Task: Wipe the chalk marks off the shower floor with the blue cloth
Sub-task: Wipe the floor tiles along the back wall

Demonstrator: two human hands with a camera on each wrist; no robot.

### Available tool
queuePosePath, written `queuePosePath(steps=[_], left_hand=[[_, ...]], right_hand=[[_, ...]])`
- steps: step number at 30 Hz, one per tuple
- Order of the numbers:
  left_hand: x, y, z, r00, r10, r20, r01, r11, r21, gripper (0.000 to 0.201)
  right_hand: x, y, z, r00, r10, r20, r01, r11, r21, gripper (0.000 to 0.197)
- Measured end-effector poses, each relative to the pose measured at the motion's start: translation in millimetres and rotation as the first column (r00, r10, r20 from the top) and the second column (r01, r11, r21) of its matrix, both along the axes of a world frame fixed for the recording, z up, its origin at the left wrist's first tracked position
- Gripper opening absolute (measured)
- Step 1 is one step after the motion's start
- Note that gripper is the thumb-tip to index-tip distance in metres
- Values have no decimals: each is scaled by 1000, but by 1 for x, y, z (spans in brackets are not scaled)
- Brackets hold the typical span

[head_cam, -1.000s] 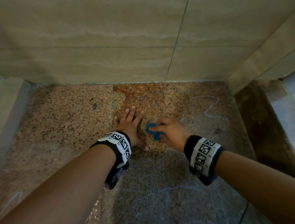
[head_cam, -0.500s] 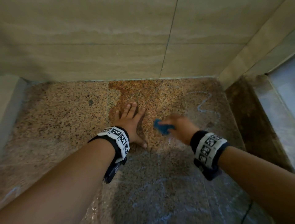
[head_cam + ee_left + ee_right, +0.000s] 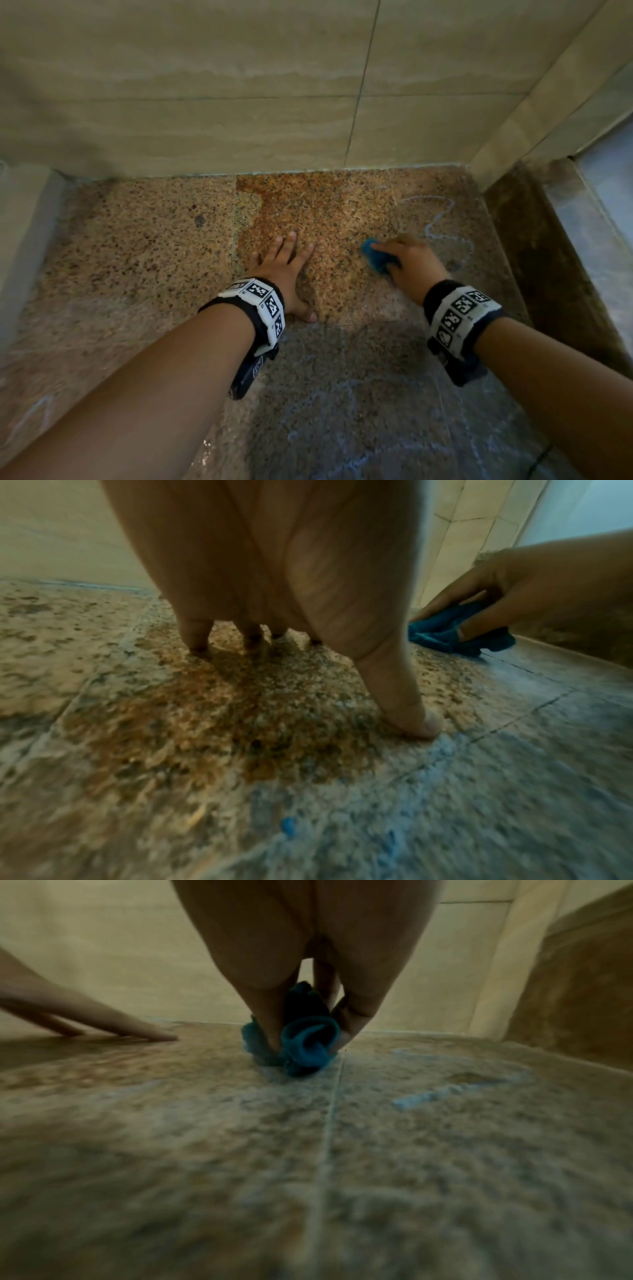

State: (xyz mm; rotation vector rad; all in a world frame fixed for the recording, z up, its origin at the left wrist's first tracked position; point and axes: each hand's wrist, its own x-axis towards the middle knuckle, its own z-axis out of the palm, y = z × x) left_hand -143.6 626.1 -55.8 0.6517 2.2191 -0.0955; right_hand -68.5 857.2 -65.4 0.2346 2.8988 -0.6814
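Pinching the bunched blue cloth (image 3: 375, 259) against the speckled shower floor (image 3: 144, 246), the right hand (image 3: 412, 263) works beside a chalk squiggle (image 3: 440, 219); the left hand (image 3: 286, 270) lies spread flat, near the beige tiled wall (image 3: 239, 102).

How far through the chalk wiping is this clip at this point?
Done: the patch around the braced left hand looks chalk-free. In hand: the right hand presses the blue cloth to the floor. Left: the squiggle beyond it and the faint lines nearer the camera.

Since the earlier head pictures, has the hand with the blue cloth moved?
Yes. The right hand has carried the blue cloth rightward, away from the planted left hand.
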Motion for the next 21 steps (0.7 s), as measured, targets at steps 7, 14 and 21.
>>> queuePosePath(steps=[7,14,21], left_hand=[[1,2,1,1000,5,-13,-5,1000,-10,130],[1,1,3,1000,8,-9,-8,1000,8,130],[2,0,-1,1000,8,-29,-8,1000,7,131]], right_hand=[[32,-47,-1,828,545,135,-554,832,39,43],[13,9,4,999,34,32,-36,996,78,39],[42,-27,8,887,450,99,-454,891,13,45]])
